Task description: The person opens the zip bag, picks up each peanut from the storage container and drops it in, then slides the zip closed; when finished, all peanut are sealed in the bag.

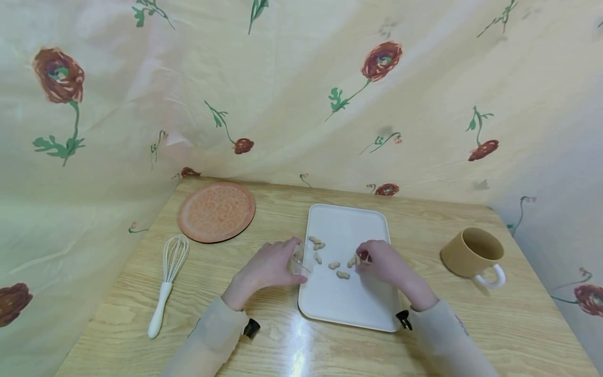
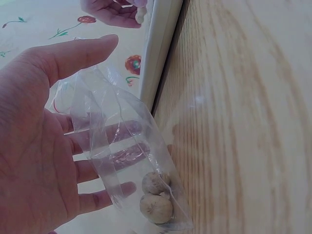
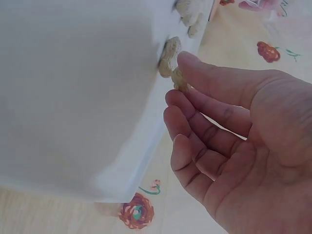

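Note:
My left hand [image 1: 270, 266] curves its thumb and fingers around a clear plastic bag [image 2: 124, 126] at the left edge of a white tray [image 1: 348, 225]. At the bag's bottom lie rounded tan peanuts [image 2: 157, 208], seen through the film. Over the tray, my right hand [image 1: 382, 262] pinches a peanut [image 3: 179, 79] between thumb and index finger, close beside another peanut [image 3: 169, 57] on the tray. Several more peanuts [image 1: 343, 274] are scattered across the tray's middle and left side, between the two hands.
A white-handled whisk [image 1: 162, 303] lies on the wooden table [image 1: 278, 209] at left, below a round orange-pink mat [image 1: 218, 212]. To the tray's right stands a tan mug [image 1: 464, 256] with a white handle. Flowered cloth [image 1: 282, 94] hangs behind the table.

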`<state>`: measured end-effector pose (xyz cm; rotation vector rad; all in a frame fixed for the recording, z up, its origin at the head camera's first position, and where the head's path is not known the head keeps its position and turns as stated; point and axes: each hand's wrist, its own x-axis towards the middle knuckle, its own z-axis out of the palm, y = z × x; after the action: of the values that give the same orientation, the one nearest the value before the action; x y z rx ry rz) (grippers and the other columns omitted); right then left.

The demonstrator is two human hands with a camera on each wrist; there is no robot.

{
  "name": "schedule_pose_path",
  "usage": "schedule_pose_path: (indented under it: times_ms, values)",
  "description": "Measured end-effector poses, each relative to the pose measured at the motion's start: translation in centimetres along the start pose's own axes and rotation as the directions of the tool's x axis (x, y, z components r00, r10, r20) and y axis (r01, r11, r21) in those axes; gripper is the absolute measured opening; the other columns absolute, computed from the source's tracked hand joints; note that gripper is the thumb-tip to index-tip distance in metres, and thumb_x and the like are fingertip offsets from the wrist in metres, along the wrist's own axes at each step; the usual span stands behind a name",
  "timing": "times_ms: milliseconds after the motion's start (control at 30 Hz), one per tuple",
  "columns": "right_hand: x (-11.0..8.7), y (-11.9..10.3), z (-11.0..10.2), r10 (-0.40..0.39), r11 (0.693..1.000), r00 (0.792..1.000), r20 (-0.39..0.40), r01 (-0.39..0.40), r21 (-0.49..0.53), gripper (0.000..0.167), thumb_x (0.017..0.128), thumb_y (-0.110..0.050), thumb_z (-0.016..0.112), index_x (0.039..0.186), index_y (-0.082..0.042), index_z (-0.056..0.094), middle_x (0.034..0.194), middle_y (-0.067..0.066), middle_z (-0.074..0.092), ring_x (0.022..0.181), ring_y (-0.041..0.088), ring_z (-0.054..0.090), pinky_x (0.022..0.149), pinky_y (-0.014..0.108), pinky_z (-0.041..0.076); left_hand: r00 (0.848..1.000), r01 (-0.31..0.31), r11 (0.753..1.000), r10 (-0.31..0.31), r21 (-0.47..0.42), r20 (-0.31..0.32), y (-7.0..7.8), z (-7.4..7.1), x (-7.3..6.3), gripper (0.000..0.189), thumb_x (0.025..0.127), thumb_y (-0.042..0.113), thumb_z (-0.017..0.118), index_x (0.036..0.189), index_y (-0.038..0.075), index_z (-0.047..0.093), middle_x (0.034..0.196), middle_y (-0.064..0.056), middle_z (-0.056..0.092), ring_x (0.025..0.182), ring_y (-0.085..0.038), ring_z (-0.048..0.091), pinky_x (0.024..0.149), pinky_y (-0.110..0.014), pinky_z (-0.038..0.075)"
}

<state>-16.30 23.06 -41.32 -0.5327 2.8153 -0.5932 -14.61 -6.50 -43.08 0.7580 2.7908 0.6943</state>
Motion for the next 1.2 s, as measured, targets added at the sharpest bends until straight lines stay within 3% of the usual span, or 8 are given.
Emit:
schedule_pose_path:
  times_ms: [267, 633, 833, 1200]
  values:
    - [-0.1, -0.6, -0.2, -0.102, 0.994, 0.991, -0.081, 0.104, 0.018, 0.023, 0.084, -0.003, 0.077, 0.105, 0.003, 0.072, 0.083, 0.0, 0.063, 0.075, 0.015, 0.056, 0.067, 0.031, 0.048, 1.0, 0.005, 1.0, -0.005, -0.005, 0.006, 0.0, 0.0, 0.0, 0.083, 0.082, 0.05, 0.076, 0.147, 0.011, 0.042, 0.13, -0.007, 0.063, 0.119, -0.026, 0.058, 0.103, -0.053, 0.039]
    - [0.0, -3.2, 0.3, -0.204, 0.959, 0.956, -0.208, 0.238, 0.155, 0.024, 0.082, -0.005, 0.08, 0.104, 0.003, 0.073, 0.083, -0.004, 0.064, 0.075, 0.013, 0.059, 0.065, 0.028, 0.049, 1.0, 0.012, 1.0, -0.013, 0.003, 0.012, 0.1, 0.2, 0.0, 0.084, 0.082, 0.052, 0.076, 0.147, 0.013, 0.041, 0.123, -0.005, 0.065, 0.115, -0.024, 0.06, 0.102, -0.053, 0.039]
    - [0.6, -4.8, 1.0, -0.242, 0.93, 0.947, -0.213, 0.289, 0.227, 0.023, 0.083, -0.006, 0.08, 0.103, 0.002, 0.073, 0.083, -0.004, 0.065, 0.074, 0.011, 0.058, 0.064, 0.027, 0.049, 1.0, -0.001, 1.0, 0.001, 0.008, 0.003, 0.0, 0.2, 0.1, 0.083, 0.081, 0.052, 0.076, 0.146, 0.012, 0.042, 0.12, -0.004, 0.066, 0.112, -0.023, 0.061, 0.1, -0.053, 0.041]
    - [1.2, -6.7, 2.0, -0.284, 0.915, 0.941, -0.184, 0.323, 0.242, 0.026, 0.086, -0.01, 0.078, 0.108, 0.003, 0.071, 0.085, -0.003, 0.064, 0.072, 0.011, 0.056, 0.062, 0.026, 0.048, 1.0, -0.025, 0.999, 0.025, 0.027, -0.004, -0.3, 0.2, 0.1, 0.084, 0.081, 0.053, 0.076, 0.145, 0.011, 0.042, 0.12, -0.004, 0.066, 0.11, -0.023, 0.061, 0.098, -0.053, 0.043]
